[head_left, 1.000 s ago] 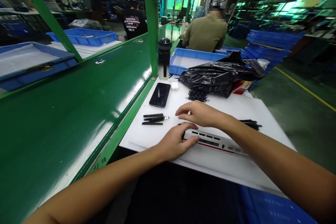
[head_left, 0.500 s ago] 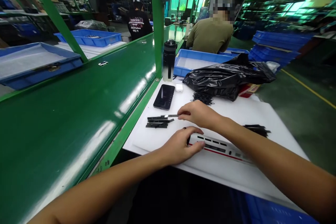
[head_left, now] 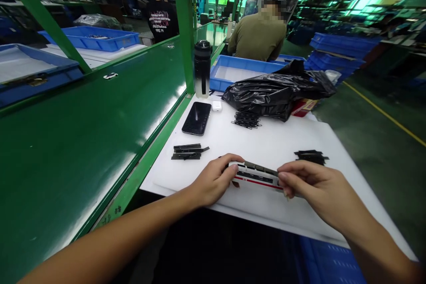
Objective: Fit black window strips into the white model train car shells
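A white toy train car (head_left: 251,181) with a red stripe and dark window openings lies near the table's front edge. My left hand (head_left: 214,179) is closed around its left end, thumb on the near side. My right hand (head_left: 308,184) pinches the right end of a dark thin strip (head_left: 261,167), which lies along the car's upper window row. Whether the strip is seated there I cannot tell. Left of my left hand is a small pile of dark strips (head_left: 187,151). Another pile of black strips (head_left: 311,156) lies beyond my right hand.
Farther back on the white table (head_left: 213,142) are a phone (head_left: 197,118), a white earphone case (head_left: 217,106), a bottle (head_left: 202,69), thin black frames (head_left: 246,120) and a black plastic bag (head_left: 266,94). A green conveyor (head_left: 100,137) runs along the left. A person (head_left: 258,33) sits ahead.
My right hand has moved from the left strip pile to the car, bringing a strip to its window row. My left hand still holds the car's left end. The camera view has shifted slightly.
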`<state>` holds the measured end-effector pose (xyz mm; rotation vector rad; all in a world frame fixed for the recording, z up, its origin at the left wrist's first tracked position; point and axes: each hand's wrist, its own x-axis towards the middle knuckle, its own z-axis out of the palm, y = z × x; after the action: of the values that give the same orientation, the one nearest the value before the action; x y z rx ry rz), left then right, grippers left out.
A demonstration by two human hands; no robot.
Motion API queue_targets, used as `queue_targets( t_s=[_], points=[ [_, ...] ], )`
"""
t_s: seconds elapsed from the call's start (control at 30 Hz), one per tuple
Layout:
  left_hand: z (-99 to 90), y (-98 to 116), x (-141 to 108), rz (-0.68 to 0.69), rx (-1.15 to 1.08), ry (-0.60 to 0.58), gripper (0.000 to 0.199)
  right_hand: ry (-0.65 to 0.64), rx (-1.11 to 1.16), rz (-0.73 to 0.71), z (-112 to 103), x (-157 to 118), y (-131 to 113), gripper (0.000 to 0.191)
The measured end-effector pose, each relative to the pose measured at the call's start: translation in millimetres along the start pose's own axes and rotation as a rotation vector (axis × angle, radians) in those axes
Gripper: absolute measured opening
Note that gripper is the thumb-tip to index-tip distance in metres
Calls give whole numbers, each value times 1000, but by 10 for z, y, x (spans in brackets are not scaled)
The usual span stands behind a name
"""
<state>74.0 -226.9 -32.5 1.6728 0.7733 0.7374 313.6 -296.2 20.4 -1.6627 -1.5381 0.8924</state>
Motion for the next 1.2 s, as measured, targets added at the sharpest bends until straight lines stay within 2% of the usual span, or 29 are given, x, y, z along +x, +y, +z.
queue_targets(
  t_s=[0.23, 0.47, 0.67, 0.83, 1.0, 1.13, 1.2],
  points=[
    [2, -9, -8, -13, 17, 4, 32, 18, -101, 15, 100, -121, 99, 31],
    [6, 1, -4, -33, 20, -2, 33, 17, -253, 13, 183, -132, -52, 26],
    [32, -22, 5, -37, 25, 0, 29, 38, -218, 62, 229, -111, -67, 24],
    [65, -30, 2, -17, 170, 44, 25, 49, -224, 94, 235, -93, -59, 27],
    [61, -3, -4, 46, 205, 51, 24, 55, -433, -25, 182, -85, 21, 32],
    [41, 16, -13, 48, 197, 17, 25, 83, -733, -220, 110, -50, 126, 37],
    [31, 23, -19, 54, 203, 3, 25, 69, -804, -334, 61, -15, 177, 40]
  ],
)
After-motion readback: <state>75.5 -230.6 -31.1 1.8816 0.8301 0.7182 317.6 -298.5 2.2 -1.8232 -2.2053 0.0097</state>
